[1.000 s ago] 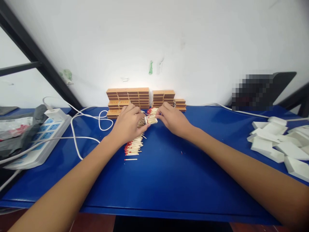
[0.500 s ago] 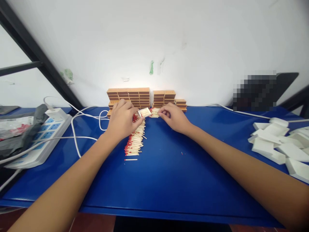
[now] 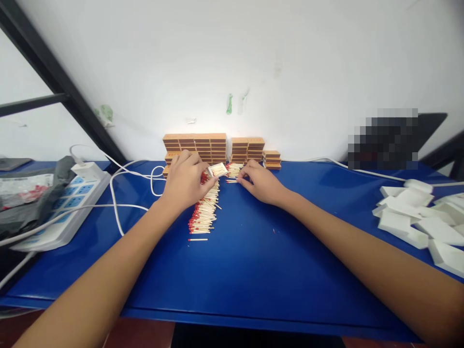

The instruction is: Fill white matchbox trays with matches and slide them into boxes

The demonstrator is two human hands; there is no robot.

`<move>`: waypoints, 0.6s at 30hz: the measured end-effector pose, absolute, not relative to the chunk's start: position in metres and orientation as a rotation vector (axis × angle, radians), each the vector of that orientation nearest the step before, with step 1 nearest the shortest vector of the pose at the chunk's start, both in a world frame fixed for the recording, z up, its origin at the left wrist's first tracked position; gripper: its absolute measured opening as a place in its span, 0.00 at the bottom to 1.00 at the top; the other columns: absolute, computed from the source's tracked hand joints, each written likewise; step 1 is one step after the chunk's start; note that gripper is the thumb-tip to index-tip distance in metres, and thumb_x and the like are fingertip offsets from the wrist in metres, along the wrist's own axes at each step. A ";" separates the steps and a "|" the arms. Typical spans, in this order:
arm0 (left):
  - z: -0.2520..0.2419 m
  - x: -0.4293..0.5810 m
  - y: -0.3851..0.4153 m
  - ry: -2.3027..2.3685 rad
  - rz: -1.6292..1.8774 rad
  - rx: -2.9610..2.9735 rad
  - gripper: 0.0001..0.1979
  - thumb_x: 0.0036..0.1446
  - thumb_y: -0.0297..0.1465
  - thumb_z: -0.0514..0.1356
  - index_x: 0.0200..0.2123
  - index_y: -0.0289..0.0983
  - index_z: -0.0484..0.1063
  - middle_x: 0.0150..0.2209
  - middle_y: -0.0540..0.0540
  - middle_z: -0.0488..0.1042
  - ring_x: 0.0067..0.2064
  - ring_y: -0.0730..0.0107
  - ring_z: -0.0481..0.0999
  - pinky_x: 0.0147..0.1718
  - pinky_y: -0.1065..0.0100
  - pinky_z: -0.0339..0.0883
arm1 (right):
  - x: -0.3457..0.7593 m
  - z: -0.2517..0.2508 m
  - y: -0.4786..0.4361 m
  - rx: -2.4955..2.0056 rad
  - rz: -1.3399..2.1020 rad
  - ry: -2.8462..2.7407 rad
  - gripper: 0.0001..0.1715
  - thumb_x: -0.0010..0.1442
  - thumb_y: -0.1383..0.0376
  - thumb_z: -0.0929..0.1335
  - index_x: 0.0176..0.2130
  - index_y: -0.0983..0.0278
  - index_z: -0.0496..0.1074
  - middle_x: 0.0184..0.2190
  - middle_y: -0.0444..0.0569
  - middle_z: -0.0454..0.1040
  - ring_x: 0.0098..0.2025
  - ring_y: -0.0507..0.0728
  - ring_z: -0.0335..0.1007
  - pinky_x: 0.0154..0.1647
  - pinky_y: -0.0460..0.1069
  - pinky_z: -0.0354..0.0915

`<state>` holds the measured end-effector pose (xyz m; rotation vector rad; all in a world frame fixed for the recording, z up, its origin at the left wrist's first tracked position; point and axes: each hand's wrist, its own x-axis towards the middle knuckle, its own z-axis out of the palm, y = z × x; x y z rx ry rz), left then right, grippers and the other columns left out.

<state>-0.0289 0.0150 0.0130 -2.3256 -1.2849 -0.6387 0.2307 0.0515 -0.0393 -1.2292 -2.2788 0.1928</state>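
Observation:
Held between the thumb and fingers of my left hand (image 3: pixel 184 180) is a small white matchbox tray (image 3: pixel 221 174) with some matches in it, tilted above the table. Beneath and in front of that hand spreads a long pile of red-headed matches (image 3: pixel 203 215). My right hand (image 3: pixel 258 182) has its thumb and forefinger pinched on the pale end of a match (image 3: pixel 231 181), its red head pointing left. Just behind this match lies a smaller heap of matches (image 3: pixel 234 169). One loose match (image 3: pixel 197 239) lies apart, nearer the front.
Stacked matchboxes (image 3: pixel 195 143) stand against the wall, with shorter stacks (image 3: pixel 247 149) to their right. White empty trays (image 3: pixel 402 222) are heaped at the right. A power strip (image 3: pixel 78 198) and white cables (image 3: pixel 114 208) occupy the left side of the blue table (image 3: pixel 246 270).
My right hand has drawn slightly toward me, and a match now shows at its fingertips, apart from the small heap. My left hand keeps the tray in nearly the same place.

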 end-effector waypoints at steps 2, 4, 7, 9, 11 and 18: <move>0.013 -0.029 0.015 -1.284 -0.629 -2.331 0.14 0.65 0.42 0.67 0.42 0.36 0.83 0.40 0.39 0.77 0.49 0.47 0.70 0.50 0.49 0.62 | 0.234 -0.038 0.049 -1.209 0.198 -2.298 0.06 0.70 0.66 0.68 0.39 0.63 0.75 0.44 0.54 0.72 0.43 0.60 0.71 0.48 0.54 0.67; 0.013 -0.028 0.015 -1.286 -0.625 -2.339 0.14 0.65 0.41 0.67 0.42 0.36 0.83 0.40 0.38 0.78 0.50 0.46 0.70 0.50 0.49 0.62 | 0.236 -0.036 0.046 -1.190 0.212 -2.304 0.06 0.70 0.66 0.68 0.39 0.63 0.74 0.44 0.54 0.72 0.42 0.60 0.71 0.47 0.54 0.67; 0.013 -0.028 0.015 -1.290 -0.622 -2.350 0.14 0.65 0.41 0.67 0.42 0.36 0.83 0.40 0.38 0.78 0.50 0.46 0.70 0.51 0.49 0.63 | 0.236 -0.034 0.044 -1.151 0.232 -2.308 0.05 0.69 0.66 0.68 0.40 0.63 0.75 0.44 0.53 0.72 0.41 0.59 0.70 0.46 0.53 0.67; 0.013 -0.028 0.015 -1.290 -0.630 -2.359 0.14 0.65 0.41 0.67 0.43 0.36 0.83 0.41 0.38 0.78 0.50 0.47 0.70 0.51 0.50 0.62 | 0.236 -0.033 0.043 -1.129 0.241 -2.324 0.04 0.69 0.66 0.69 0.40 0.62 0.76 0.43 0.53 0.71 0.42 0.60 0.70 0.47 0.53 0.68; 0.013 -0.028 0.014 -1.289 -0.645 -2.369 0.14 0.65 0.41 0.67 0.43 0.37 0.83 0.41 0.39 0.78 0.49 0.47 0.70 0.51 0.50 0.62 | 0.235 -0.032 0.044 -1.128 0.242 -2.339 0.04 0.68 0.66 0.69 0.40 0.62 0.76 0.43 0.53 0.71 0.43 0.60 0.71 0.49 0.54 0.68; 0.013 -0.028 0.015 -1.287 -0.648 -2.382 0.15 0.65 0.42 0.68 0.44 0.35 0.84 0.41 0.39 0.78 0.50 0.47 0.70 0.51 0.50 0.64 | 0.235 -0.031 0.045 -1.191 0.277 -2.384 0.05 0.69 0.66 0.69 0.39 0.63 0.76 0.44 0.54 0.72 0.47 0.62 0.72 0.55 0.56 0.68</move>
